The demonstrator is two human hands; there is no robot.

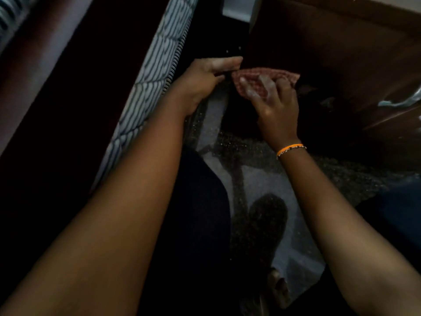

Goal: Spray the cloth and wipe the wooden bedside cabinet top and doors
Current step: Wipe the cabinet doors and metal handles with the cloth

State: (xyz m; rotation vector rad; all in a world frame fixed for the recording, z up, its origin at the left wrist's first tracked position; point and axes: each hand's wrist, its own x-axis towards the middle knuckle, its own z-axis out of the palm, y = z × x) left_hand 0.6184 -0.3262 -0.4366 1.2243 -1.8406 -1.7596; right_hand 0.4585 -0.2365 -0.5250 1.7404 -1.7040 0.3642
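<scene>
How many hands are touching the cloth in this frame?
2. The right hand grips the red checked cloth from below; the left hand touches its left edge, though how it holds there is blurred.

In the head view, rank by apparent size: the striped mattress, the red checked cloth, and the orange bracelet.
1. Striped mattress: largest, running along the left side.
2. Red checked cloth: mid-sized, held by the right hand and the left hand; fingers cover part of it, so its full extent is unclear.
3. Orange bracelet: smallest, a thin band.
</scene>
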